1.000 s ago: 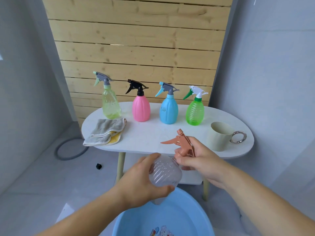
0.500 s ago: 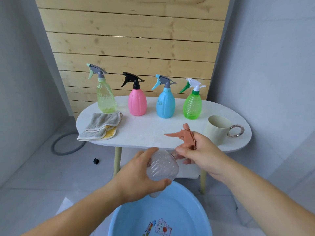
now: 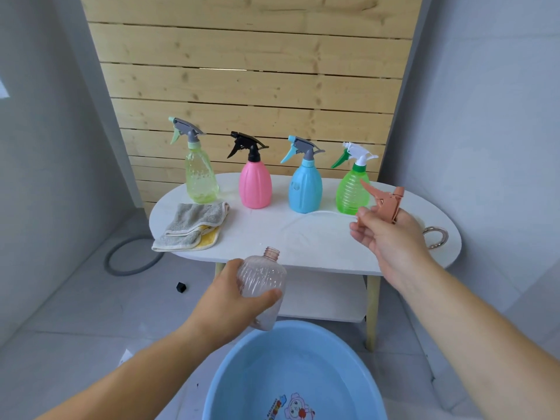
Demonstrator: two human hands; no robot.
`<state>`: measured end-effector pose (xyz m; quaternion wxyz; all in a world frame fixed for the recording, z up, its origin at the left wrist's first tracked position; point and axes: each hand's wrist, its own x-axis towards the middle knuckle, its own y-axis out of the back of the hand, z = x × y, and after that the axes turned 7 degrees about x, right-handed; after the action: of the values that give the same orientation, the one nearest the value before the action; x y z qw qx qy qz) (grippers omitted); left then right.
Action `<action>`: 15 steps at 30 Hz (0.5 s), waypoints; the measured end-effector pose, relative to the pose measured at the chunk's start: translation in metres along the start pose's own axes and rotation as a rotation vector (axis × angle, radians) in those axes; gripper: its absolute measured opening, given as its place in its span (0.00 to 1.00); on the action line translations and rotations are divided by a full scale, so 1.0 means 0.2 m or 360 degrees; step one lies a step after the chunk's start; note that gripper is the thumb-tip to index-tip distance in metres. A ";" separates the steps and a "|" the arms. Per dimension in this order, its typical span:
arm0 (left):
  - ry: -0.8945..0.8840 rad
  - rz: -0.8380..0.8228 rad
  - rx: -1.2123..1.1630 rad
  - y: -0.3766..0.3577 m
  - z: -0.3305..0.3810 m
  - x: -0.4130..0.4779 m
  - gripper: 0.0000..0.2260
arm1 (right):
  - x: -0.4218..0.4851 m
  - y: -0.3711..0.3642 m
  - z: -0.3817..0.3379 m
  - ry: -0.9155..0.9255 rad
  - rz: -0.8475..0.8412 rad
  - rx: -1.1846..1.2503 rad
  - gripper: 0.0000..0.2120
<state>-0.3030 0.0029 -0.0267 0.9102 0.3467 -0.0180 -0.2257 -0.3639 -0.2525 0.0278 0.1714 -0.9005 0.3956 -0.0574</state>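
So the left hand (image 3: 233, 298) has its fingers and thumb wrapped around a clear ribbed plastic bottle (image 3: 262, 280), neck open and uncapped. It's sitting lower centre of the frame, just above the far rim of a round blue plastic basin (image 3: 303, 353). The right hand (image 3: 391, 237), right of centre, pinches a salmon-pink plastic trigger sprayer head (image 3: 385, 201), well apart from the bottle, over the white oval table (image 3: 272, 231) in front of a green ribbed spray bottle (image 3: 351, 192).

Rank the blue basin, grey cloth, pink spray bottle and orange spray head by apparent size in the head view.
1. blue basin, partly cut off.
2. grey cloth and pink spray bottle: too alike to rank.
3. orange spray head, partly hidden in the right hand.
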 end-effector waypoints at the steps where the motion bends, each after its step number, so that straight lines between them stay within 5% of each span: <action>1: 0.0005 -0.0014 -0.0015 0.00 -0.01 -0.01 0.27 | 0.02 -0.02 0.03 -0.0035 0.0015 0.0045 0.05; 6: -0.0042 -0.0080 -0.0004 -0.01 0.00 -0.05 0.30 | 0.08 -0.14 0.18 -0.0354 0.0033 0.0150 0.02; 8: -0.0070 -0.0081 -0.0012 -0.01 0.00 -0.05 0.30 | 0.10 -0.16 0.23 -0.0396 -0.0008 0.0082 0.09; 13: -0.0071 -0.0088 0.0042 -0.03 0.00 -0.04 0.40 | 0.15 -0.19 0.33 -0.0203 0.0055 -0.0536 0.10; 15: -0.0075 -0.0099 0.0056 -0.04 0.01 -0.04 0.41 | 0.20 -0.18 0.35 -0.0097 0.0054 -0.0880 0.17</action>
<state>-0.3134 -0.0002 -0.0302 0.8959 0.3576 -0.0325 -0.2615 -0.2953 -0.2396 -0.0263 -0.0681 -0.9076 0.4059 0.0826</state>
